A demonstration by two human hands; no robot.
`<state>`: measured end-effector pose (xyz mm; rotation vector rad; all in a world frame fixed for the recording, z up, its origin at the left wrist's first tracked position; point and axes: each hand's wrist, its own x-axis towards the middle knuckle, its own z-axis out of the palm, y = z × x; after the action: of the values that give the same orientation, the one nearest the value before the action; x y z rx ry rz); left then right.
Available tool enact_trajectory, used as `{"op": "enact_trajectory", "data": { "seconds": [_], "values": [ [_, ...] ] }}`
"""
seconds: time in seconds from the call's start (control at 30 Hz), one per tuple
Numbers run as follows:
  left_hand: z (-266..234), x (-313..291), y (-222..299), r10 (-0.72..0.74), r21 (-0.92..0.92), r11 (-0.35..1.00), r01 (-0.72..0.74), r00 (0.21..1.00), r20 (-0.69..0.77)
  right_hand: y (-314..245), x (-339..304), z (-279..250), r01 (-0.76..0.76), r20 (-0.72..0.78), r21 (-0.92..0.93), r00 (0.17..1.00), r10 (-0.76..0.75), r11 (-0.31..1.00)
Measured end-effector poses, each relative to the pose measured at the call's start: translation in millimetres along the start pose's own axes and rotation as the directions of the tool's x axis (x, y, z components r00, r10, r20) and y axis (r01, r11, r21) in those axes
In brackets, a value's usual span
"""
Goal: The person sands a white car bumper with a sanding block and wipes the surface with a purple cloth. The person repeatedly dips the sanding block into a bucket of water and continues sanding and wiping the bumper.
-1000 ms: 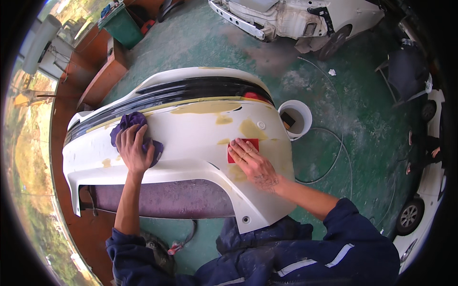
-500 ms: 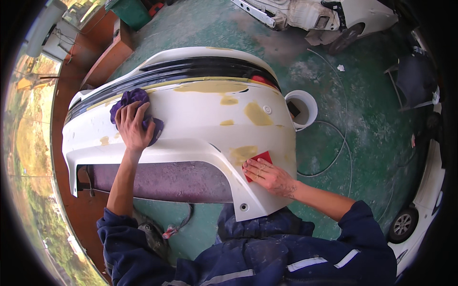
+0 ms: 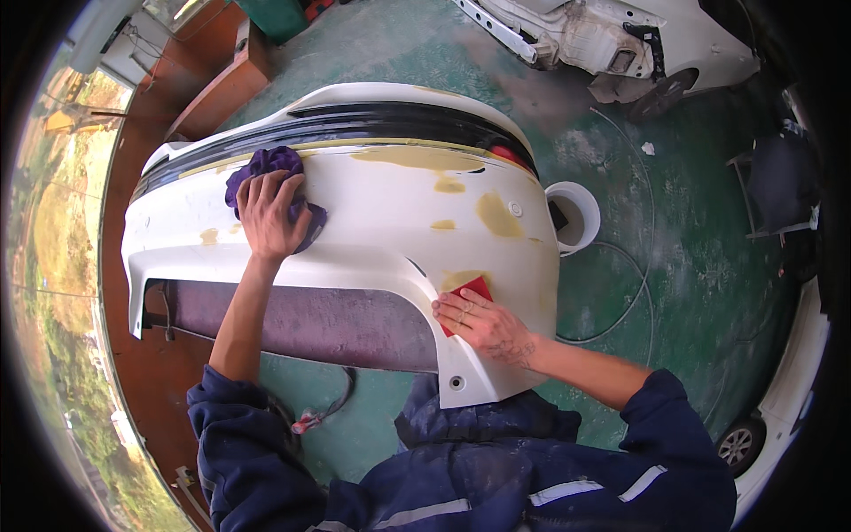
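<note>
A white car bumper [image 3: 355, 204] lies across the space in front of me, with tan filler patches on its surface and a black strip along its far side. My left hand [image 3: 270, 213] rests on a crumpled purple cloth [image 3: 282, 161], gripping it against the bumper's left part. On the right, my right hand [image 3: 483, 328] presses a red sheet of sandpaper [image 3: 479, 287] flat to the bumper. The sheet overlaps a tan patch [image 3: 461, 279] beside the curved cut-out; my fingers hide part of it.
A white bucket [image 3: 581, 217] stands on the green floor right of the bumper, with a hose [image 3: 634, 301] lying nearby. A partly stripped white car [image 3: 603, 44] is at the back. Another white car [image 3: 780, 417] stands far right, below a dark chair-like frame [image 3: 780, 186].
My right hand and the red sandpaper have slid left and slightly nearer across the bumper, toward the cut-out's edge. The left hand stays on the cloth. The whole view has shifted slightly.
</note>
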<state>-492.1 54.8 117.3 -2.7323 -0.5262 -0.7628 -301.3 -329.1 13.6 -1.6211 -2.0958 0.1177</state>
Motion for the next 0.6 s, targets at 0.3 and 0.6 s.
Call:
{"op": "enact_trajectory", "data": {
  "seconds": [0.3,0.6],
  "values": [
    [2,0,-7,0.004,-0.016,1.000,-0.004,1.000,-0.003,-5,5,3,0.050,-0.036,0.035,0.998,-0.049,0.998],
    [2,8,-2,0.011,-0.060,0.998,-0.012,1.000,-0.025,15,23,8,0.130,-0.036,-0.043,0.991,-0.131,0.991]
  ]
}}
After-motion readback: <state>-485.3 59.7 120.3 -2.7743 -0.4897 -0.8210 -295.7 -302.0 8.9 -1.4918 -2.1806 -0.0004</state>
